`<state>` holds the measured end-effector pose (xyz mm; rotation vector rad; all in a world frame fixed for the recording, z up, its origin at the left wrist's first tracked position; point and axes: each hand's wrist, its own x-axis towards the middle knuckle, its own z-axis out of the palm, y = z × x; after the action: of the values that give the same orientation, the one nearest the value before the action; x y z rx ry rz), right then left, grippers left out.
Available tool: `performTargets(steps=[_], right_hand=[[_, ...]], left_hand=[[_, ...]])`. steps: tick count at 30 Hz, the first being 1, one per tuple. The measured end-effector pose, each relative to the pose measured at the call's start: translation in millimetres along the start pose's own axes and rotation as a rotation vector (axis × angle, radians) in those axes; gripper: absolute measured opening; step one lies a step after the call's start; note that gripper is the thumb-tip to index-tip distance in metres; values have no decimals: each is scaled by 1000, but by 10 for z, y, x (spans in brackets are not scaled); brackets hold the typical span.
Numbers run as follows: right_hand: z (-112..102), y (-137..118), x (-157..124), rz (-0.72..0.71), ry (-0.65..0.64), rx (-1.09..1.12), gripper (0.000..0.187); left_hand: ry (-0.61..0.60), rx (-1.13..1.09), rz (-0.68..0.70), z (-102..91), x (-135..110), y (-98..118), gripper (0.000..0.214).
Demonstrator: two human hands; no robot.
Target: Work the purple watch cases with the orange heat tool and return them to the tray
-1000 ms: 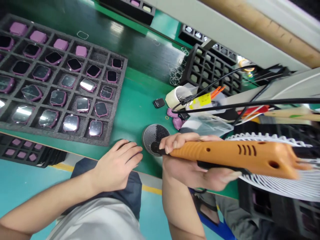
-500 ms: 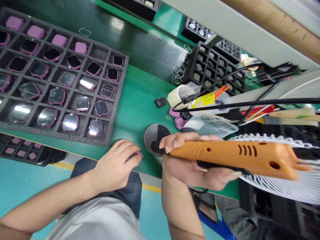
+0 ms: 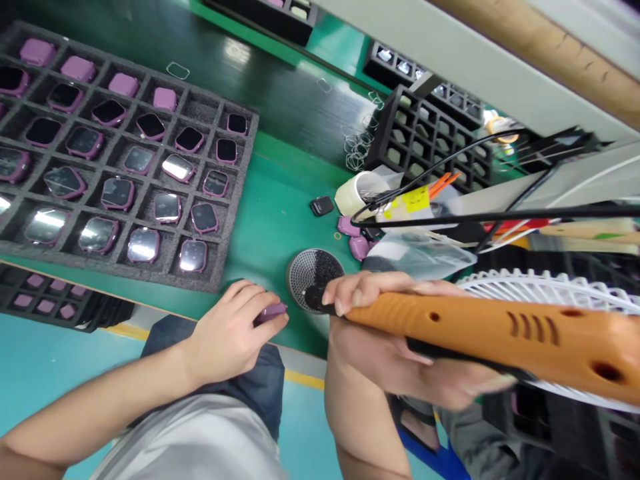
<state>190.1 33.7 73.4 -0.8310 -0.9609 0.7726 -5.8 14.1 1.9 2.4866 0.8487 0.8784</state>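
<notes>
My left hand rests at the near edge of the green bench and pinches a small purple watch case between its fingers. My right hand is wrapped round an orange electric screwdriver, whose dark tip points left, over a round perforated black dish. The case lies just left of that tip, a short gap apart.
A dark foam tray with several purple watch cases fills the left. Loose purple cases, a tape roll, a black grid tray and cables crowd the right. A white fan guard sits behind the screwdriver.
My left hand has lifted the purple case into view and shifted it slightly right. The screwdriver has tilted, its rear end dropping lower and to the right.
</notes>
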Motion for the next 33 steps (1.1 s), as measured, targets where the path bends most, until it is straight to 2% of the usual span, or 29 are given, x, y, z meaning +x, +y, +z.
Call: performTargets(steps=[2,7,12,17,26,31,33], right_hand=[[20,-126,-27,11,9,-5,59],[91,-321,-136,164,-1,-34,50],[69,-232,-191,160,-75,-13,62],[64,-154,-207,120,-72,13,64],[95,-163,-205,115,-95,-4,57],[93,-193,-207,129,-81,-47,66],[94,-188,-208,132,-67,-48,64]], left_hand=[[11,-2,4,10,-15,-11,33],[24,-5,-10,22,-17,-6,29],[26,3,-10,17,-14,7,29],[20,3,-15,23,-15,4,29],[11,18,-16,26,-22,11,27],[3,20,-15,25,-16,12,30],[2,25,-16,24,-12,11,30]])
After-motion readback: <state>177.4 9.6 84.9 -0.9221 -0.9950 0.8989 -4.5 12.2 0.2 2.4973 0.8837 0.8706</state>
